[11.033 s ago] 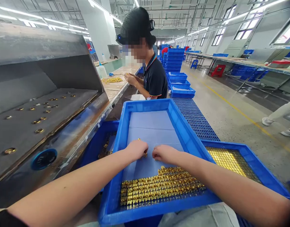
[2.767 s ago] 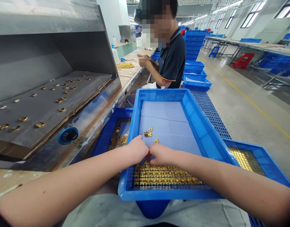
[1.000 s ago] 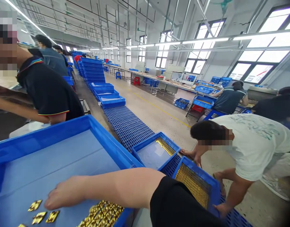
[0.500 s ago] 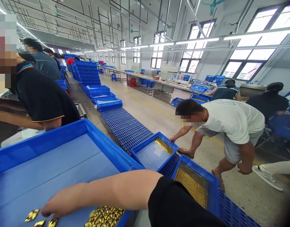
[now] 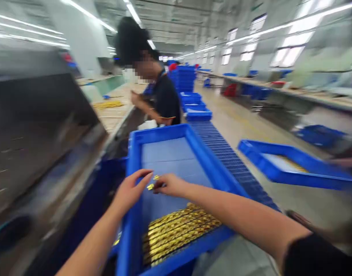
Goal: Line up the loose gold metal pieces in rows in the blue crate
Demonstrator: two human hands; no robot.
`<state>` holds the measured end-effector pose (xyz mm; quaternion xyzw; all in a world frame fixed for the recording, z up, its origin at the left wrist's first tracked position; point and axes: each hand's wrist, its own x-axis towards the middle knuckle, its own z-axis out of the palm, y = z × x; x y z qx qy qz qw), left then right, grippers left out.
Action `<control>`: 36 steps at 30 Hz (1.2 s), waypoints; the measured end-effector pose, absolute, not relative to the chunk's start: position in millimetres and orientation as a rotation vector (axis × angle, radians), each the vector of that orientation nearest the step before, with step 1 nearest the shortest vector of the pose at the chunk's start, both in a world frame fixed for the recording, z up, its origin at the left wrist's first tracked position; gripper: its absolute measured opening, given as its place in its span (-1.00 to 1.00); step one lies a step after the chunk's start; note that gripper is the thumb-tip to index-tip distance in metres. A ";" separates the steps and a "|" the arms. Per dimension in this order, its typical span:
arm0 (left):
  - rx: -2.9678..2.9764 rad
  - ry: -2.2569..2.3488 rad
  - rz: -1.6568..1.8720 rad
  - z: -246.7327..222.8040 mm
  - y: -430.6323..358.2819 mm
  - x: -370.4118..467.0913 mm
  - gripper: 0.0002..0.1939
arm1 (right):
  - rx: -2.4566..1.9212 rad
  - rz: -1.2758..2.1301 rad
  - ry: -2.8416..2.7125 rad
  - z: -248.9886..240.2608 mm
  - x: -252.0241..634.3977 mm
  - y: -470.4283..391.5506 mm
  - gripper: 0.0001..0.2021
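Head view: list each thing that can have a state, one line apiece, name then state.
Big blue plastic tray: partly filled, far part of its floor bare.
Rows of small gold metal pieces: packed along the tray's near end.
Loose gold pieces: between the fingertips of both hands.
Left hand: fingers open, at a loose piece.
Right hand: fingers curled, pinching.
Second blue tray: blurred, on the floor.

hands: 2, left (image 5: 129,192) and right (image 5: 170,185) | blue trays: 1 under the hands (image 5: 203,151), 1 held up at right (image 5: 290,168) | loose gold pieces at fingertips: 2 (image 5: 150,186) | packed gold pieces (image 5: 176,232): blurred, uncountable | co-workers: 1 (image 5: 164,97)
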<state>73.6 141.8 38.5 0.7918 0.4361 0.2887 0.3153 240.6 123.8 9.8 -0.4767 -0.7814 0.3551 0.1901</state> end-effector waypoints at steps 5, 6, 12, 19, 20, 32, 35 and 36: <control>1.928 1.190 0.874 30.0 135.8 36.6 -0.56 | -1.119 1.244 -2.251 -17.3 208.0 120.3 -0.88; 1.918 1.185 0.886 29.6 136.6 39.6 -0.57 | -1.137 1.257 -2.270 -20.0 202.7 117.4 -0.87; 1.912 1.142 0.901 31.8 136.0 43.9 -0.59 | -1.103 1.256 -2.452 -34.8 187.3 109.7 -0.82; 1.950 1.140 0.880 33.8 135.2 40.8 -0.59 | -1.133 1.277 -2.405 -43.6 187.7 108.2 -0.84; 1.952 1.142 0.879 34.3 134.8 40.9 -0.58 | -1.142 1.271 -2.402 -42.3 188.3 107.6 -0.84; 1.942 1.160 0.876 32.5 136.1 41.5 -0.48 | -1.069 1.284 -2.399 -27.3 196.2 101.5 -0.84; 1.940 1.147 0.892 32.1 136.3 41.1 -0.48 | -1.216 1.013 -2.333 -19.9 219.4 119.8 -0.82; 1.940 1.141 0.895 32.1 136.3 41.0 -0.49 | -1.269 0.894 -2.347 -17.7 228.9 127.4 -0.80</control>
